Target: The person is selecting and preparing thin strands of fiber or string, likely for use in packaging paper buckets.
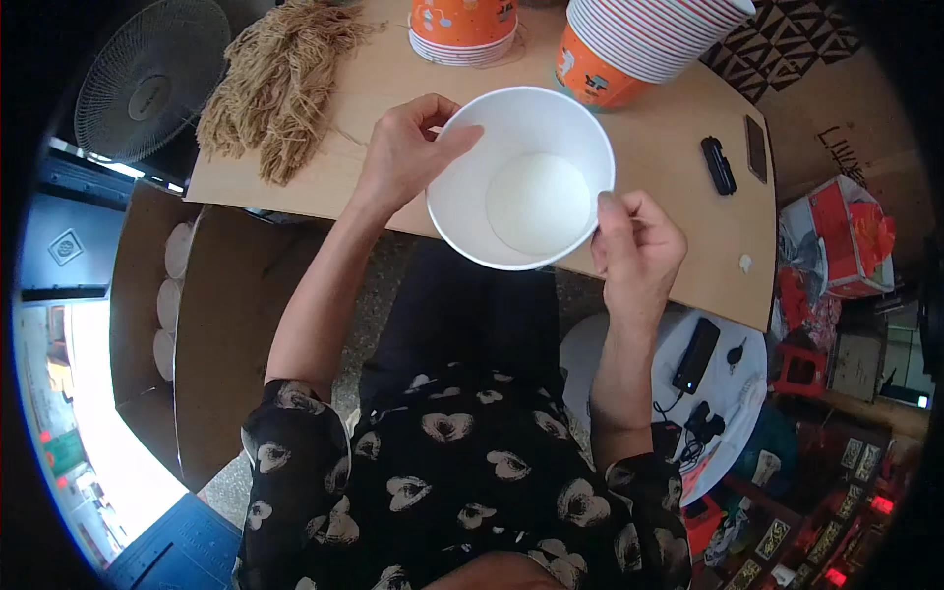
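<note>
Between my two hands I hold a large white paper bucket, its open mouth facing me so that the bare white inside and round bottom show. My left hand grips the rim at the upper left, with the thumb over the edge on the inside. At the lower right of the rim, my right hand pinches the wall between thumb and curled fingers. The outer wall of the bucket is hidden from this view. Beyond it stand a stack of orange patterned paper buckets and a taller tilted stack of white-rimmed buckets.
On the wooden table lie a bundle of tan strings, a black case and a phone. A fan is at far left, above an open cardboard box. A white stool holds a black device and cables.
</note>
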A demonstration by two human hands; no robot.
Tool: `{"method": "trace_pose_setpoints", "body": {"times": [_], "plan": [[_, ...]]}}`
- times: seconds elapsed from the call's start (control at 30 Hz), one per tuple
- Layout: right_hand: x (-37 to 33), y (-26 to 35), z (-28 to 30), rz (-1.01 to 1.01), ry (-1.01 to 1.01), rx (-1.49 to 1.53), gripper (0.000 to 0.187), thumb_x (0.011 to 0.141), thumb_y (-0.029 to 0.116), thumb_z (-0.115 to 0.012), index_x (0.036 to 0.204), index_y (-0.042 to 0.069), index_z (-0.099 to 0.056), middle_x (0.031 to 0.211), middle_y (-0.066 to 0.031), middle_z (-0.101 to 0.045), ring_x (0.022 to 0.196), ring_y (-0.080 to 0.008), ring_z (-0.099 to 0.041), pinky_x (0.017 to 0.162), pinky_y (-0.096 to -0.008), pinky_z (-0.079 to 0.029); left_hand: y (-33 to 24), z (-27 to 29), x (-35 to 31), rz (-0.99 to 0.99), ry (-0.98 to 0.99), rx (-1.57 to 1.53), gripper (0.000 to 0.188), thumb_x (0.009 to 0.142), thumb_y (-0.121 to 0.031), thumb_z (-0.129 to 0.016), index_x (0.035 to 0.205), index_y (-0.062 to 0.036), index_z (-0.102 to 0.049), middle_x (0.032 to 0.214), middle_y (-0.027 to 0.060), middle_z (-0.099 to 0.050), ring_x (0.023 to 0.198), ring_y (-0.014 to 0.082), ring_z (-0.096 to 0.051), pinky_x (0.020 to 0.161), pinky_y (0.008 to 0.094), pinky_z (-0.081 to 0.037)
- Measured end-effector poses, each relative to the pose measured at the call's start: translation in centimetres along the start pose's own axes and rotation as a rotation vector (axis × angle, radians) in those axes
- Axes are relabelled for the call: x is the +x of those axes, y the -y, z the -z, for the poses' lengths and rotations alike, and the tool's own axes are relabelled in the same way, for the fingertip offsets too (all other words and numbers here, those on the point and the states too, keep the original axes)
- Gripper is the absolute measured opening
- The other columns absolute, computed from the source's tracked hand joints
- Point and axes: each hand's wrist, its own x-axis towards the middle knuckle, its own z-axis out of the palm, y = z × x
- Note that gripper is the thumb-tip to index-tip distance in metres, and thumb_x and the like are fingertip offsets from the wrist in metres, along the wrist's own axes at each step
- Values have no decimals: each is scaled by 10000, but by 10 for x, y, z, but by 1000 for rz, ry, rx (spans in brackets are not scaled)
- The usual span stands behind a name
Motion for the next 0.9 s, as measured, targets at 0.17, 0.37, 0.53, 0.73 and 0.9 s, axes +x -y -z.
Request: {"method": "trace_pose_setpoints", "body": {"times": [0.17,0.37,0.53,0.73,0.9], "plan": [[13,-23,25,-24,-38,-95,201,948,115,-656,777,19,-610,622,57,-533,517,0,-433,458,-192,-307,-20,1,-2,-200,-75,-26,250,894,-67,-666,1120,38,-681,952,81,-730,867,119,-689,784,271,-566],[0,-53,36,-35,138,-333,167,933,89,-654,808,-9,-600,613,58,-508,567,-1,-426,495,-211,-342,-22,-4,-11,-333,-74,-34,293,878,-82,-730,1150,21,-685,1047,85,-727,957,153,-692,855,292,-568],[-25,-71,38,66,40,-513,156,925,73,-657,812,-13,-593,584,22,-500,551,-28,-428,494,-238,-369,-2,-8,-53,-329,-160,-43,617,826,-107,-788,1367,-5,-509,1377,118,-551,1231,195,-553,1019,355,-472],[-39,-91,36,126,-59,-424,181,919,80,-673,795,-12,-579,562,6,-492,533,-41,-420,486,-238,-368,64,-21,-134,27,-225,-349,288,976,-83,-597,1237,13,-522,1182,74,-588,1067,113,-559,919,253,-447],[-52,-96,33,131,-60,-475,172,919,79,-676,806,-13,-585,578,-10,-536,540,-42,-459,493,-236,-396,88,-49,-174,210,-131,-275,135,952,-55,-645,1070,3,-618,927,34,-669,824,86,-638,746,233,-518]]}}
